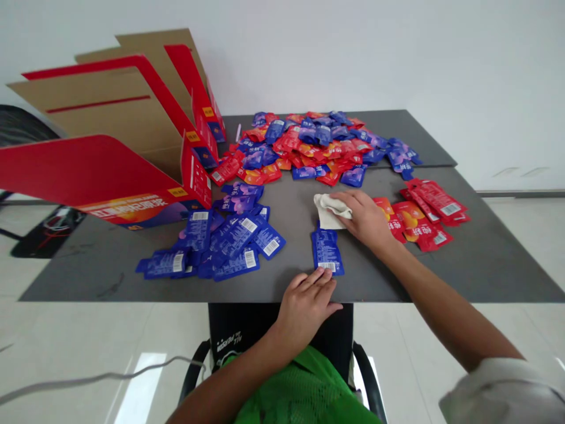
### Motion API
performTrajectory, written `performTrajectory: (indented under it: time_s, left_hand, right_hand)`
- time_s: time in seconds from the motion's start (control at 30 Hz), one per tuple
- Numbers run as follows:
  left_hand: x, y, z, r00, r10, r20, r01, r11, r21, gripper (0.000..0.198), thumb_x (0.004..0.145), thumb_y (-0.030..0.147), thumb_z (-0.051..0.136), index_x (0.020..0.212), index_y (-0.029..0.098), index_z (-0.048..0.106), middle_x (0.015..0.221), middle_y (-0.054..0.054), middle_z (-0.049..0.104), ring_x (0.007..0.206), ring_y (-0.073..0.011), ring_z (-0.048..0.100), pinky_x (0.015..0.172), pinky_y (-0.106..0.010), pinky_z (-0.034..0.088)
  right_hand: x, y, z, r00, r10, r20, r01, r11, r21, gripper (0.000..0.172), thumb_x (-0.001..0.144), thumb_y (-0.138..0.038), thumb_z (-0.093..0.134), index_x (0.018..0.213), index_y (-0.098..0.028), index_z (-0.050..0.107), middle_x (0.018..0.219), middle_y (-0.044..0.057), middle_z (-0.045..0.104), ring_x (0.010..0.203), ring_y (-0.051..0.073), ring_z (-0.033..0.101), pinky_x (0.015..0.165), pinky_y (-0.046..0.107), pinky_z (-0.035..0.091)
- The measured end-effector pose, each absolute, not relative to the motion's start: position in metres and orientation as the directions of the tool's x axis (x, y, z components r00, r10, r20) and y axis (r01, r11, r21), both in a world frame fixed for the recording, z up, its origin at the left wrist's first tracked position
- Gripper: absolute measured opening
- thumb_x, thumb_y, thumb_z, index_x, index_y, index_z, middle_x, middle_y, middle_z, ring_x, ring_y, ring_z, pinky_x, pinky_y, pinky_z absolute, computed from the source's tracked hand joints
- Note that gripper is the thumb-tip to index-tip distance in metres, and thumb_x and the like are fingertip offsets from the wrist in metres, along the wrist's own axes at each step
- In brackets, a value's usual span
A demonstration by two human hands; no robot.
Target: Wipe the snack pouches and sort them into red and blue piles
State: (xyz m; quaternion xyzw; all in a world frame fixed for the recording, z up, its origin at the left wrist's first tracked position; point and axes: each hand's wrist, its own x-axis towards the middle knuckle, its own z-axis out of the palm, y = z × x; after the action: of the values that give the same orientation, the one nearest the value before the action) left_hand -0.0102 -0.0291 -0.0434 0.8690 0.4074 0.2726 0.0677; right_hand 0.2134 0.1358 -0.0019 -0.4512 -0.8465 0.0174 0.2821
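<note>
Resting flat right-hand fingers point(343, 201) on white cloth point(325, 215); open left fingers point(314, 281) touching blue sachet point(326, 250).

Only barcodes point(327, 266) stood out clearly
They were printed on the blue sachets point(325, 250), their digits too small to read; lettering on the red sachets point(421, 228) and red carton point(128, 211) was too blurred.

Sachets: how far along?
Partly done. Blue sachets form a pile left of centre, red sachets a pile on the right. In hand: one blue sachet lies apart, with the left hand at its lower end and the right hand on a white cloth beside it. Left: the large mixed heap further back, which holds most of the sachets.
</note>
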Motion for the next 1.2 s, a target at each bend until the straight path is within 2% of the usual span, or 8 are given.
performTrajectory:
  time_s: [0.17, 0.27, 0.43, 0.67, 0.83, 0.93, 1.07, 1.2]
  left_hand:
    - [-0.010, 0.007, -0.010, 0.437, 0.805, 0.401, 0.676, -0.588, 0.444, 0.026, 0.108, 0.043, 0.061, 0.112, 0.021, 0.074, 0.102, -0.003, 0.083, 0.090, -0.0195, 0.077, 0.089, -0.037, 0.052]
    - [-0.002, 0.036, -0.003, 0.350, 0.854, 0.385, 0.781, -0.493, 0.384, 0.028, 0.109, 0.038, 0.060, 0.125, 0.019, 0.072, 0.110, -0.009, 0.079, 0.100, -0.0248, 0.073, 0.091, -0.040, 0.052]
    - [0.020, 0.070, -0.018, 0.242, 0.923, 0.300, 0.912, -0.322, 0.255, 0.054, 0.100, 0.055, 0.069, 0.133, 0.012, 0.066, 0.111, -0.015, 0.069, 0.102, -0.0288, 0.068, 0.086, -0.037, 0.055]
    - [0.025, 0.101, -0.015, 0.210, 0.974, -0.080, 0.879, -0.153, 0.452, 0.065, 0.089, 0.056, 0.081, 0.133, 0.012, 0.063, 0.125, -0.021, 0.066, 0.112, -0.0330, 0.073, 0.094, -0.038, 0.055]
    - [0.017, 0.117, -0.013, 0.235, 0.963, -0.128, 0.823, -0.127, 0.554, 0.084, 0.074, 0.044, 0.094, 0.143, 0.014, 0.057, 0.129, -0.021, 0.070, 0.120, -0.0339, 0.070, 0.098, -0.039, 0.053]
    - [0.013, 0.126, -0.015, 0.256, 0.955, -0.149, 0.786, -0.116, 0.607, 0.075, 0.068, 0.043, 0.096, 0.130, 0.017, 0.064, 0.118, -0.014, 0.074, 0.107, -0.0294, 0.072, 0.087, -0.034, 0.054]
    - [0.009, 0.136, -0.016, 0.298, 0.935, -0.193, 0.721, -0.088, 0.688, 0.041, 0.068, 0.046, 0.093, 0.082, 0.018, 0.066, 0.078, 0.000, 0.067, 0.072, -0.0194, 0.064, 0.066, -0.028, 0.046]
    - [0.004, 0.135, -0.011, 0.328, 0.930, -0.167, 0.624, -0.081, 0.777, 0.043, 0.077, 0.053, 0.082, 0.067, 0.020, 0.058, 0.061, 0.005, 0.054, 0.060, -0.0138, 0.052, 0.058, -0.026, 0.037]
  right_hand:
    - [0.239, 0.061, 0.012, -0.096, 0.767, 0.634, 0.781, 0.453, -0.430, 0.039, 0.099, -0.035, 0.069, 0.137, -0.028, 0.067, 0.128, 0.011, 0.073, 0.116, 0.033, 0.069, 0.103, 0.052, 0.056]
    - [0.253, 0.011, 0.001, 0.054, 0.788, 0.613, 0.777, 0.353, -0.521, 0.033, 0.097, -0.034, 0.072, 0.129, -0.027, 0.070, 0.120, 0.009, 0.075, 0.109, 0.032, 0.071, 0.096, 0.049, 0.058]
    - [0.265, -0.034, -0.033, 0.215, 0.837, 0.503, 0.714, 0.216, -0.666, 0.030, 0.096, -0.039, 0.072, 0.123, -0.027, 0.072, 0.115, 0.009, 0.075, 0.101, 0.031, 0.073, 0.090, 0.049, 0.061]
    - [0.263, -0.038, -0.048, 0.252, 0.803, 0.540, 0.688, 0.244, -0.684, 0.028, 0.097, -0.037, 0.069, 0.124, -0.029, 0.069, 0.116, 0.011, 0.072, 0.105, 0.033, 0.072, 0.090, 0.053, 0.063]
    - [0.260, -0.037, -0.048, 0.237, 0.786, 0.571, 0.682, 0.284, -0.674, 0.028, 0.098, -0.034, 0.068, 0.126, -0.031, 0.067, 0.116, 0.009, 0.072, 0.105, 0.033, 0.072, 0.090, 0.053, 0.063]
    - [0.261, -0.037, -0.049, 0.242, 0.785, 0.571, 0.676, 0.285, -0.679, 0.030, 0.097, -0.035, 0.068, 0.127, -0.033, 0.068, 0.116, 0.009, 0.072, 0.105, 0.035, 0.073, 0.090, 0.055, 0.063]
    - [0.262, -0.036, -0.049, 0.225, 0.790, 0.571, 0.676, 0.296, -0.675, 0.030, 0.098, -0.037, 0.067, 0.128, -0.034, 0.068, 0.115, 0.009, 0.072, 0.104, 0.036, 0.072, 0.089, 0.056, 0.064]
    - [0.263, -0.035, -0.051, 0.225, 0.783, 0.579, 0.674, 0.304, -0.673, 0.028, 0.097, -0.037, 0.068, 0.125, -0.031, 0.068, 0.115, 0.010, 0.072, 0.103, 0.035, 0.072, 0.089, 0.054, 0.063]
